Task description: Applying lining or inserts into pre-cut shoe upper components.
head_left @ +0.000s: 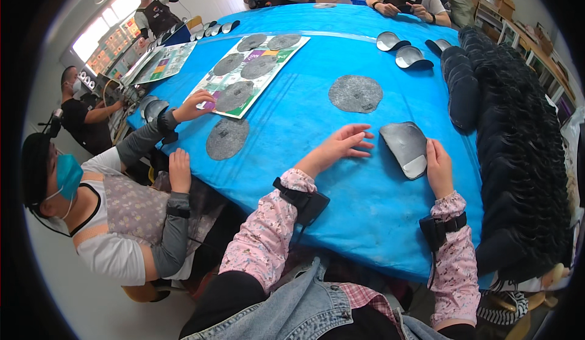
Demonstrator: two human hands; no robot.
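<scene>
My right hand (439,166) pinches the lower right edge of a curved, shiny grey piece (403,146) with a pale patch at its lower corner. The piece is tilted above the blue-covered table (365,212). Just left of it, my left hand (342,147) hovers with its fingers apart and nothing in them. Beyond my hands, a speckled grey oval sheet (356,94) lies flat on the table. Another such oval (227,138) lies to the left, near a co-worker's hand.
Stacked dark curved pieces (512,157) line the right edge. Curved grey pieces (413,58) sit at the far right. A printed board (259,83) holds several grey ovals at far left; the left co-worker's hand (194,106) touches it. Other people stand or sit around the table.
</scene>
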